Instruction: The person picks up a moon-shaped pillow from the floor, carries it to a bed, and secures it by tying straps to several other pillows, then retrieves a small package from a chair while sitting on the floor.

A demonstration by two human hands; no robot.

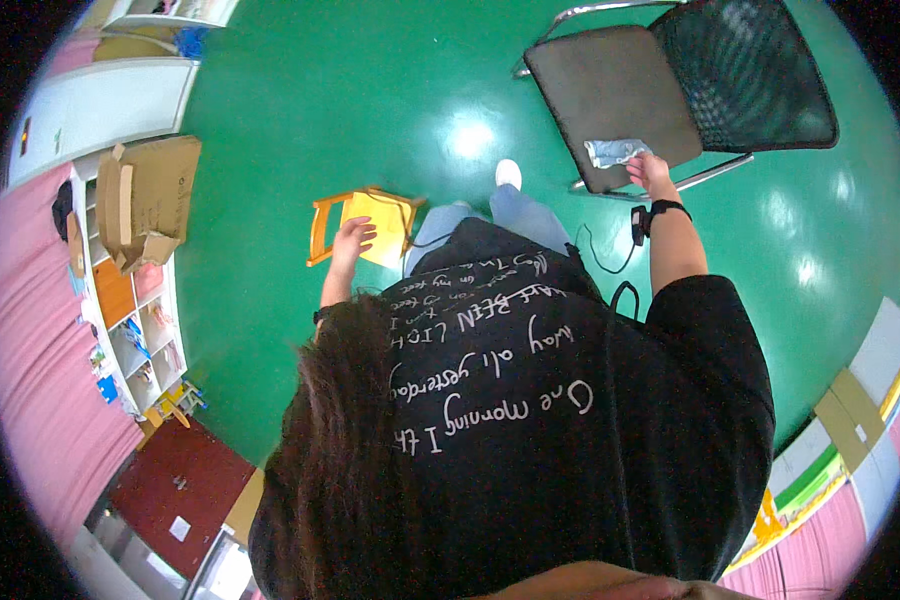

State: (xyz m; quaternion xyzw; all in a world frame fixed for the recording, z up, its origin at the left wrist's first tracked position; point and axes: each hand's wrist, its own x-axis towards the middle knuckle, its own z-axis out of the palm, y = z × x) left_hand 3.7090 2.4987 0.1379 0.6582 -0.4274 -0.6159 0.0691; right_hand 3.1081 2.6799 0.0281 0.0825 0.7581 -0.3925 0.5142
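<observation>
My right hand (pixel 651 173) reaches out to the right, its fingers closed on one end of a crumpled pale blue and white piece, perhaps a cloth (pixel 610 152). This piece lies over the front part of the dark seat of a chair (pixel 615 85) with a metal frame and a black mesh back. My left hand (pixel 354 238) hangs over a small yellow wooden chair (pixel 378 215), fingers loosely spread and holding nothing. Whether it touches that chair I cannot tell.
Shiny green floor (pixel 370 100) spreads around my feet. At the left, an opened cardboard box (pixel 155 200) sits against white shelves (pixel 135 335). Black cables (pixel 605 265) hang beside my waist. A dark red cabinet or door (pixel 180 490) is at lower left.
</observation>
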